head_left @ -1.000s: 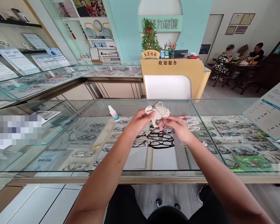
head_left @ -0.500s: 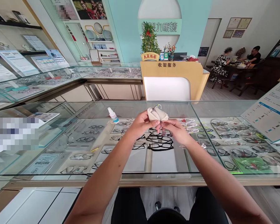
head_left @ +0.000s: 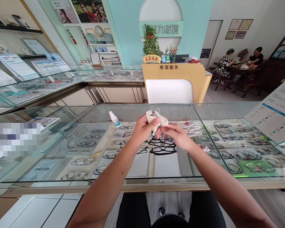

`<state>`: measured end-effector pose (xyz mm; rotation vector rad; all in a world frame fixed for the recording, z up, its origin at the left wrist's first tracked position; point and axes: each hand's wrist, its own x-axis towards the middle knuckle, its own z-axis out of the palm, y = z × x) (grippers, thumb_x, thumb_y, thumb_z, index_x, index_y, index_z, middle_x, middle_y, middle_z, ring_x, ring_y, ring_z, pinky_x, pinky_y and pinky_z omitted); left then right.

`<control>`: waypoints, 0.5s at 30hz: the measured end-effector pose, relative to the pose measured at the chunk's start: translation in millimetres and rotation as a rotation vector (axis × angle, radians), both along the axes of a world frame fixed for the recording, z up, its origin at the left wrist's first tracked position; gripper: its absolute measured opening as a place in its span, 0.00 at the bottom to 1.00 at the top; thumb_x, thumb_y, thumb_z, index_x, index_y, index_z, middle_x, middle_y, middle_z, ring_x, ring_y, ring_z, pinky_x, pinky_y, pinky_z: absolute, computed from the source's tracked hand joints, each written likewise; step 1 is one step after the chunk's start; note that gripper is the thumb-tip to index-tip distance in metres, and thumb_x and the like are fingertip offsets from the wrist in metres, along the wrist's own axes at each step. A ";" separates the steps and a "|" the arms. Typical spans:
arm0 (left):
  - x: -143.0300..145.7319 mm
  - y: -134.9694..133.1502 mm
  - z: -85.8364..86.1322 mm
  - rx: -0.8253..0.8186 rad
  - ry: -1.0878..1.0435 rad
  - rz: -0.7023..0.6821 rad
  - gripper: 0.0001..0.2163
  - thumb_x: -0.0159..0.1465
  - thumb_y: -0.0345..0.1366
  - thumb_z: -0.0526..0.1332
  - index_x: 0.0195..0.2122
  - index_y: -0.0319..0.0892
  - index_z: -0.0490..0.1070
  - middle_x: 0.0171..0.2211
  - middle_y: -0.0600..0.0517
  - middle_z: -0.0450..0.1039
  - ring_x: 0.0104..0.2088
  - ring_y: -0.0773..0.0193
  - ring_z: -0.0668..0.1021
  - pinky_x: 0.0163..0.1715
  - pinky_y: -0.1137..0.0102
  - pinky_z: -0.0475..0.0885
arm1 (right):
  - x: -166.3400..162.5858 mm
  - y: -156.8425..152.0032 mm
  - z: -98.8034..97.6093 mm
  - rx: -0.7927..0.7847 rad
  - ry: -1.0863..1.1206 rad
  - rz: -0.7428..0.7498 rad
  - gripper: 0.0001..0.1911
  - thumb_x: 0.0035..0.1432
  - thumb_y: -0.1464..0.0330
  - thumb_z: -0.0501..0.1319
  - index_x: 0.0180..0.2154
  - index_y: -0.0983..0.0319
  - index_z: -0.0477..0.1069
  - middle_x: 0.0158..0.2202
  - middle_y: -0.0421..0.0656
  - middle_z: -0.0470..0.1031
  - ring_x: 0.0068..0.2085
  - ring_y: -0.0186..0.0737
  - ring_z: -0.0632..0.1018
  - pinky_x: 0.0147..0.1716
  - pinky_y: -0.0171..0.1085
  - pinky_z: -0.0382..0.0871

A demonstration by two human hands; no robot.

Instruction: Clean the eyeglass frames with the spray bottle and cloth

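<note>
Above the glass counter, a cream cleaning cloth (head_left: 161, 119) is pinched in my left hand (head_left: 142, 127), whose thumb presses onto it. A thin-framed pair of eyeglasses (head_left: 156, 110) pokes out past the cloth's upper edge, and the rest of it is wrapped or hidden by cloth and fingers. My right hand (head_left: 177, 133) is closed just beside the cloth, its fingertips gripping the near part of the eyeglasses. A white spray bottle (head_left: 114, 119) with a blue label stands on the glass to the left of both hands.
Under the glass of the display counter (head_left: 137, 180) lie rows of eyeglasses, including black frames (head_left: 163, 150). A slanted printed sign (head_left: 275, 107) stands at right. Beyond are a cash desk (head_left: 175, 71) and two people seated at a table (head_left: 245, 66).
Both hands have shifted slightly left with the cloth and eyeglasses. My left thumb has moved up onto the cloth, which is now folded differently. The camera view has tilted slightly.
</note>
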<state>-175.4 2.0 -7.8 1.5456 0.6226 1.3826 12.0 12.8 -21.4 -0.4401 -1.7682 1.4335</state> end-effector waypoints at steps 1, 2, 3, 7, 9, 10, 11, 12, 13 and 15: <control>-0.1 0.1 -0.3 0.005 -0.006 0.009 0.20 0.71 0.53 0.72 0.34 0.43 0.71 0.16 0.57 0.72 0.16 0.64 0.76 0.20 0.69 0.73 | -0.5 -0.2 -0.3 0.001 0.005 0.002 0.19 0.71 0.52 0.66 0.36 0.59 0.84 0.37 0.43 0.85 0.39 0.42 0.79 0.46 0.42 0.72; -0.6 0.6 -0.9 0.005 -0.009 0.024 0.21 0.71 0.54 0.72 0.33 0.42 0.71 0.16 0.57 0.71 0.16 0.64 0.76 0.20 0.69 0.72 | -0.9 -0.3 -0.8 0.002 0.009 0.004 0.19 0.71 0.53 0.66 0.36 0.59 0.84 0.36 0.43 0.85 0.39 0.42 0.79 0.46 0.41 0.72; -1.3 1.4 -1.8 -0.002 -0.009 0.049 0.22 0.70 0.56 0.72 0.32 0.42 0.72 0.16 0.56 0.71 0.16 0.64 0.76 0.20 0.69 0.72 | -1.2 -0.4 -1.3 0.003 0.009 0.005 0.19 0.71 0.53 0.65 0.35 0.59 0.84 0.36 0.43 0.85 0.39 0.42 0.79 0.46 0.41 0.71; -6.4 7.1 -6.3 -0.049 0.001 0.092 0.26 0.70 0.60 0.70 0.28 0.41 0.74 0.17 0.54 0.71 0.17 0.64 0.76 0.22 0.67 0.74 | -0.9 -0.7 -2.8 -0.014 0.019 -0.009 0.19 0.71 0.53 0.66 0.36 0.59 0.85 0.35 0.43 0.84 0.39 0.42 0.79 0.46 0.41 0.71; -9.0 10.2 -7.5 -0.062 -0.012 0.060 0.27 0.68 0.61 0.71 0.28 0.40 0.76 0.18 0.53 0.73 0.19 0.63 0.76 0.24 0.66 0.75 | -0.1 -0.3 -2.5 -0.039 0.033 -0.017 0.19 0.71 0.53 0.66 0.36 0.59 0.85 0.35 0.43 0.84 0.38 0.42 0.79 0.45 0.41 0.71; -10.2 11.5 -7.7 -0.066 -0.022 0.048 0.27 0.67 0.61 0.72 0.28 0.40 0.77 0.19 0.52 0.74 0.20 0.63 0.77 0.24 0.66 0.75 | 0.5 0.1 -2.1 -0.049 0.040 -0.020 0.18 0.70 0.54 0.66 0.35 0.59 0.85 0.35 0.43 0.84 0.38 0.41 0.79 0.44 0.41 0.71; -11.4 12.6 -7.6 -0.070 -0.036 0.048 0.26 0.66 0.60 0.73 0.28 0.40 0.78 0.21 0.52 0.74 0.21 0.62 0.77 0.25 0.65 0.75 | 1.1 0.6 -1.5 -0.054 0.045 -0.023 0.18 0.70 0.54 0.65 0.35 0.59 0.85 0.34 0.43 0.84 0.38 0.41 0.79 0.43 0.41 0.71; -12.7 13.6 -7.3 -0.074 -0.052 0.054 0.26 0.65 0.60 0.75 0.28 0.40 0.78 0.22 0.51 0.75 0.23 0.62 0.78 0.27 0.65 0.75 | 1.7 1.3 -0.8 -0.057 0.048 -0.027 0.18 0.70 0.55 0.65 0.34 0.59 0.85 0.34 0.42 0.84 0.37 0.41 0.79 0.43 0.41 0.71; -14.3 14.5 -7.0 -0.079 -0.064 0.057 0.25 0.63 0.58 0.77 0.28 0.39 0.79 0.24 0.51 0.77 0.25 0.62 0.78 0.29 0.66 0.76 | 2.4 1.9 -0.1 -0.058 0.050 -0.030 0.17 0.70 0.56 0.65 0.34 0.59 0.85 0.33 0.42 0.84 0.37 0.41 0.80 0.43 0.41 0.71; -18.1 16.0 -6.4 -0.101 -0.065 0.041 0.22 0.62 0.56 0.79 0.33 0.39 0.82 0.29 0.49 0.80 0.31 0.61 0.81 0.34 0.65 0.77 | 3.4 3.2 1.0 -0.063 0.061 -0.041 0.17 0.69 0.58 0.64 0.33 0.59 0.85 0.33 0.42 0.85 0.37 0.41 0.80 0.43 0.41 0.71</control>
